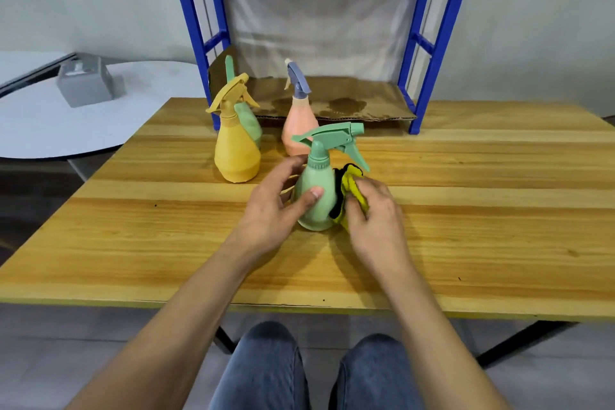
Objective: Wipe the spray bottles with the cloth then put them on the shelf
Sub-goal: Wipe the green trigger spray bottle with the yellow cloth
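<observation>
The left hand [276,206] is gripping the mint-green spray bottle [316,200] near the middle of the tabletop [466,210], thumb curled across its body. The right hand [372,210] is pinching the yellow cloth [353,182] against the bottle's right side. The yellow spray bottle [236,153], a second green bottle [250,120] just behind it, and the peach spray bottle [297,131] are standing toward the far edge by the blue shelf [429,53]. The bottles are opaque, so their contents cannot be told.
</observation>
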`<state>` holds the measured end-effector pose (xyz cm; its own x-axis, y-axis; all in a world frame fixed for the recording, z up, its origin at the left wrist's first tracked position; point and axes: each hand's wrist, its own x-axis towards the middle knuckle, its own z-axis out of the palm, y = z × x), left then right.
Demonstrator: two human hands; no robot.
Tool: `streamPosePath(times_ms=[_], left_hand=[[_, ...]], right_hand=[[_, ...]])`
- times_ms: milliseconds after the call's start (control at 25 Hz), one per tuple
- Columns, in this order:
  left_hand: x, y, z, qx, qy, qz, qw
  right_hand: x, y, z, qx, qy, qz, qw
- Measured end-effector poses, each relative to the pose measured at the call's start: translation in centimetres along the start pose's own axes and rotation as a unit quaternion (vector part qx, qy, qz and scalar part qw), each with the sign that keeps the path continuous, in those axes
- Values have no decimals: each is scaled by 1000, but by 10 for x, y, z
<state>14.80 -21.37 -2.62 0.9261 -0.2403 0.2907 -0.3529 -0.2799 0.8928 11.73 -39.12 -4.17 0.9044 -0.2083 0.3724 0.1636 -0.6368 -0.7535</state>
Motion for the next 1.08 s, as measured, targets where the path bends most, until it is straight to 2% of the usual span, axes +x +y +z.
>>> streamPosePath(times_ms=[80, 160, 280, 360, 520, 600, 720, 800, 920, 1000, 1080], left_hand=[[1, 0, 0, 11, 1, 20, 1000], [1, -2, 0, 10, -4, 24, 1000], [0, -2, 0, 2, 1, 18, 1000], [0, -2, 2, 6, 6, 21, 1000], [0, -2, 5, 1, 10, 37, 999], [0, -4, 6, 0, 19, 36, 999], [-4, -5, 9, 18, 32, 21, 999], [-5, -3, 14, 39, 45, 16, 998], [-6, 2, 21, 73, 75, 8, 995], [-5, 7, 20, 93, 80, -1, 992], [-1, 13, 9, 112, 31, -17, 993]], right_hand=[[6, -13, 0, 52, 17, -12, 998], [0, -12, 2, 50, 13, -17, 999], [-13, 5, 2, -66, -23, -9, 997], [-3, 7, -3, -105, -38, -9, 994], [11, -7, -5, -22, -14, -54, 998], [-1, -2, -1, -13, -10, -48, 999], [-10, 8, -6, -111, -46, -28, 992], [1, 6, -12, -165, -28, -20, 986], [11, 3, -17, -136, 21, 11, 990], [7, 12, -20, -86, -24, 43, 995], [-3, 25, -30, -69, -98, 30, 992]])
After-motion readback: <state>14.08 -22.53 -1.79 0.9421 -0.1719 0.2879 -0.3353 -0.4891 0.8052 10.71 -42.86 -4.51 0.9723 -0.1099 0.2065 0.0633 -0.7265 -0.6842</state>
